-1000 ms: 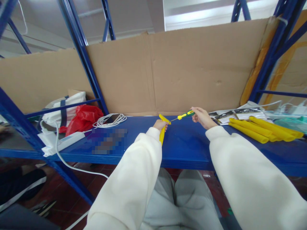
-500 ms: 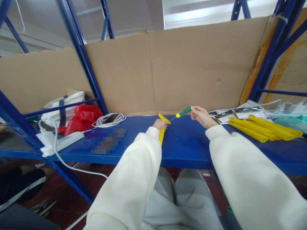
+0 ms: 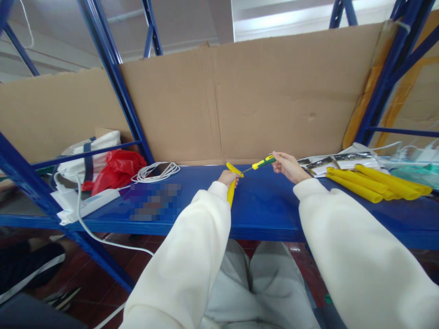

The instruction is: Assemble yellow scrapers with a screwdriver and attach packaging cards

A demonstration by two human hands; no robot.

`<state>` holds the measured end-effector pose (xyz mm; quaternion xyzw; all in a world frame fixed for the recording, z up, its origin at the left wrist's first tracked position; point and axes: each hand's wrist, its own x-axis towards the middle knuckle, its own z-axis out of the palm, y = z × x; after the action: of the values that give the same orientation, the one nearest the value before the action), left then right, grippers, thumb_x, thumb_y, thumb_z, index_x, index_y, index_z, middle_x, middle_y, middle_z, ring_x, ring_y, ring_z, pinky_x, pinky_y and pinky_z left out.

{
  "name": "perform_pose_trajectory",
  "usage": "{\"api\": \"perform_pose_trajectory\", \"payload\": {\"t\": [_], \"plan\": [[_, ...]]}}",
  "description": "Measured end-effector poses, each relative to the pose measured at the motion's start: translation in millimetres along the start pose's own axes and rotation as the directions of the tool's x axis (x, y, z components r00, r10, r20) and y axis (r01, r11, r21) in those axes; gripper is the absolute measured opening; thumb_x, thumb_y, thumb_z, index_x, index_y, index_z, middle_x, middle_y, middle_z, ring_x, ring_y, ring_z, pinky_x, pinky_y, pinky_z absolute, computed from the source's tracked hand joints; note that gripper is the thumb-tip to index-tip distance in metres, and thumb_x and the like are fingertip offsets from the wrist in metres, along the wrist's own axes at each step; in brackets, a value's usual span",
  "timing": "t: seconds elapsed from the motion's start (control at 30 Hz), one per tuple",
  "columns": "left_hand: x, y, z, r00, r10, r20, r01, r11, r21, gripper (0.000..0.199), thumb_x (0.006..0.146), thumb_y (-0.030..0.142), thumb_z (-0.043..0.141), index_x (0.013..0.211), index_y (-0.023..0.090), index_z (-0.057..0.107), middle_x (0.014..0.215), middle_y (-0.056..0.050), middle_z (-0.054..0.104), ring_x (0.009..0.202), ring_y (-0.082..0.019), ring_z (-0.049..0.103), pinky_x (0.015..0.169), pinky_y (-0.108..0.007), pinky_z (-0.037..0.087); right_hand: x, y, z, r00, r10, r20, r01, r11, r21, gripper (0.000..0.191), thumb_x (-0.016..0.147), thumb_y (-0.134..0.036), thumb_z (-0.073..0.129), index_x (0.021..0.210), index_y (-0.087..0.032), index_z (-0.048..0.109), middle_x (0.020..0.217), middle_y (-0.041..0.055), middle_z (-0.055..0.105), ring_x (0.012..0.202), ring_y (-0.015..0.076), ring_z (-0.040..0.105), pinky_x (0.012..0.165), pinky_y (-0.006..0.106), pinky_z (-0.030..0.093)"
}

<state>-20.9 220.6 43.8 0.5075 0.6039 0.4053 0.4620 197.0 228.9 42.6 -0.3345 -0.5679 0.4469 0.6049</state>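
My left hand (image 3: 228, 178) is closed around a yellow tube (image 3: 231, 196) above the blue shelf, just left of centre. In my right hand (image 3: 286, 166) is the end of a screwdriver (image 3: 264, 162) with a green and yellow handle, pinched between the fingers. Its thin shaft points down to the left and meets the tube beside my left fingers. Whether the tip is inside the tube is too small to tell. Several more yellow tubes (image 3: 370, 183) lie side by side on the right of the shelf.
Flat packets (image 3: 356, 161) lie behind the tubes. On the left are a coiled white cable (image 3: 156, 172), a red bag (image 3: 118, 169) and a power strip (image 3: 91, 204). Cardboard (image 3: 274, 100) stands behind the blue shelf (image 3: 267, 205). A person's leg shows at lower left.
The screwdriver handle has turned about its length, now showing more yellow. Both hands have stayed in nearly the same place.
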Motion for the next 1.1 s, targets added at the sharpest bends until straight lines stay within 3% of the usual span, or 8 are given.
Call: {"api": "perform_pose_trajectory", "payload": {"t": [0.17, 0.33, 0.47, 0.7, 0.97, 1.1], "plan": [[1.6, -0.7, -1.4, 1.0, -0.01, 0.005, 0.01, 1.0, -0.007, 0.004, 0.086, 0.006, 0.063, 0.085, 0.009, 0.065, 0.045, 0.007, 0.045, 0.038, -0.008, 0.043, 0.042, -0.019, 0.033, -0.2, -1.7, 0.3, 0.998, -0.009, 0.062, 0.007, 1.0, 0.024, 0.029, 0.078, -0.042, 0.079, 0.08, -0.018, 0.063, 0.058, -0.0012, 0.059, 0.05, 0.0087, 0.053, 0.048, 0.022, 0.045], [1.4, -0.6, -0.7, 1.0, -0.006, -0.007, 0.006, 1.0, -0.001, 0.011, 0.087, 0.007, 0.062, 0.077, 0.009, 0.063, 0.044, 0.006, 0.044, 0.038, -0.007, 0.042, 0.042, -0.02, 0.034, 0.4, -0.1, 0.7, 0.998, -0.06, 0.004, 0.06, 0.998, -0.022, 0.035, 0.073, -0.047, 0.081, 0.077, -0.019, 0.061, 0.055, -0.0031, 0.056, 0.047, 0.0081, 0.049, 0.045, 0.021, 0.041], [2.4, -0.9, -0.4, 1.0, -0.004, 0.003, 0.004, 1.0, -0.005, 0.01, 0.087, 0.006, 0.062, 0.077, 0.009, 0.064, 0.045, 0.006, 0.045, 0.039, -0.008, 0.044, 0.047, -0.021, 0.041, 1.7, 0.7, 0.8, 0.998, -0.031, -0.053, 0.03, 0.999, -0.029, 0.039, 0.073, -0.047, 0.081, 0.069, -0.019, 0.054, 0.055, -0.0028, 0.056, 0.045, 0.0072, 0.049, 0.042, 0.02, 0.039], [5.2, -2.5, -0.5, 1.0, -0.001, -0.006, 0.001, 1.0, -0.006, 0.009, 0.086, 0.006, 0.062, 0.078, 0.009, 0.064, 0.046, 0.006, 0.046, 0.039, -0.008, 0.044, 0.047, -0.021, 0.043, 2.2, 2.8, 1.2, 0.999, -0.019, -0.048, 0.018, 0.999, -0.032, 0.041, 0.073, -0.053, 0.079, 0.076, -0.02, 0.056, 0.048, -0.0054, 0.05, 0.041, 0.0074, 0.044, 0.038, 0.019, 0.034], [12.1, -4.7, -1.5, 1.0, 0.003, 0.004, -0.003, 1.0, -0.002, 0.011, 0.085, 0.008, 0.065, 0.075, 0.01, 0.063, 0.047, 0.005, 0.047, 0.04, -0.008, 0.045, 0.046, -0.021, 0.04, -0.7, -2.2, 1.0, 0.998, -0.006, 0.062, 0.005, 1.0, 0.019, 0.03, 0.076, -0.042, 0.08, 0.082, -0.019, 0.061, 0.058, -0.001, 0.061, 0.051, 0.0104, 0.055, 0.048, 0.022, 0.044], [10.7, -5.5, -0.1, 1.0, 0.0, -0.024, 0.0, 1.0, -0.008, 0.011, 0.085, 0.008, 0.065, 0.075, 0.01, 0.063, 0.046, 0.006, 0.046, 0.04, -0.008, 0.045, 0.048, -0.021, 0.043, 0.1, -0.3, 1.1, 1.0, -0.029, 0.012, 0.029, 1.0, -0.002, 0.035, 0.073, -0.045, 0.082, 0.075, -0.019, 0.059, 0.054, -0.0027, 0.058, 0.046, 0.0082, 0.05, 0.044, 0.021, 0.041]]}}
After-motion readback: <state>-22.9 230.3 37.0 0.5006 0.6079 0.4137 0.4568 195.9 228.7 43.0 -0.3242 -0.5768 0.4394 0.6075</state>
